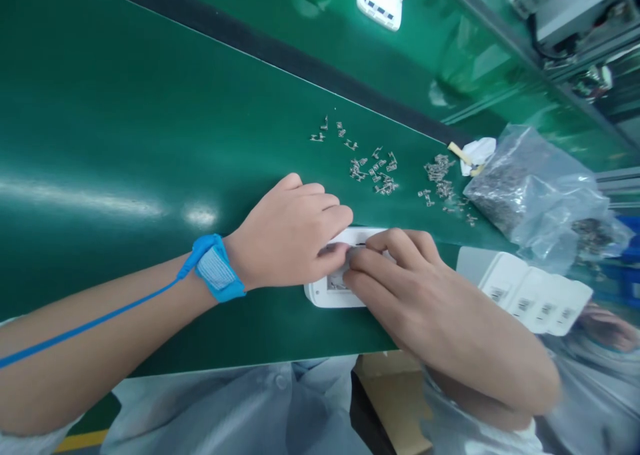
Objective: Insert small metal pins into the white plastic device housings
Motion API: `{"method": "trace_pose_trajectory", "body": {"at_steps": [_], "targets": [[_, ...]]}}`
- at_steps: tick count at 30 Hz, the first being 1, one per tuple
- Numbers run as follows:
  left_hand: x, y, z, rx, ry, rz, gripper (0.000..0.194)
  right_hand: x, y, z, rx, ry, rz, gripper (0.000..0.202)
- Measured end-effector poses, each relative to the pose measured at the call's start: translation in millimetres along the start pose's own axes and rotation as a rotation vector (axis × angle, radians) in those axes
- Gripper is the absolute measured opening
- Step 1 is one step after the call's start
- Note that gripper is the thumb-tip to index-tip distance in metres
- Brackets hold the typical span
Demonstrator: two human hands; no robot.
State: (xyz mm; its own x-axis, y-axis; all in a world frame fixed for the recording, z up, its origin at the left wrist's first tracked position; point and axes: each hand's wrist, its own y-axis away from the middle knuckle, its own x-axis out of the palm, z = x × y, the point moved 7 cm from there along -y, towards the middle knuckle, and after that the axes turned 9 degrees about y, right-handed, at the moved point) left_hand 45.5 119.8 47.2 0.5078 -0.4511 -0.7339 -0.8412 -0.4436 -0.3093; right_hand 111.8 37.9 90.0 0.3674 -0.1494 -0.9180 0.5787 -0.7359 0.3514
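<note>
A white plastic housing (340, 298) lies on the green table near its front edge, partly covered by both hands. My left hand (295, 235), with a blue strap (219, 268) at the wrist, has its fingers curled and its thumb over the housing's recess. From the right, my right hand (400, 275) reaches in with bent fingers pressed together at the recess, fingertips close to the left thumb. Whatever either hand grips is hidden or too small to name. Small metal clips (385, 183) are scattered just beyond the housing.
More metal clips (443, 181) lie beside a clear plastic bag (545, 188) of small parts at the right. White housings (530, 295) stand in a row at the lower right, near another person's hand (607, 325). Another white housing (381, 1) lies beyond the dark strip.
</note>
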Motion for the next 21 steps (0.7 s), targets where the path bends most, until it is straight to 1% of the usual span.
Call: {"method": "trace_pose_trajectory", "body": {"at_steps": [9,12,18,21], "targets": [[-0.8,0.2,-0.5,0.007,-0.004,-0.011,0.018,-0.1,-2.3,0.5,-0.070,0.046,0.023,0.020],[-0.3,-0.2,-0.4,0.002,-0.007,-0.004,0.018,1.8,-4.7,0.2,-0.096,-0.009,0.018,0.020],[0.2,0.1,-0.3,0.005,-0.011,-0.009,0.016,2.5,-7.0,-8.3,-0.070,-0.162,-0.033,0.022],[0.6,-0.1,0.4,0.000,-0.014,-0.009,0.017,0.5,-6.7,-12.1,-0.087,-0.205,-0.048,0.022]]}}
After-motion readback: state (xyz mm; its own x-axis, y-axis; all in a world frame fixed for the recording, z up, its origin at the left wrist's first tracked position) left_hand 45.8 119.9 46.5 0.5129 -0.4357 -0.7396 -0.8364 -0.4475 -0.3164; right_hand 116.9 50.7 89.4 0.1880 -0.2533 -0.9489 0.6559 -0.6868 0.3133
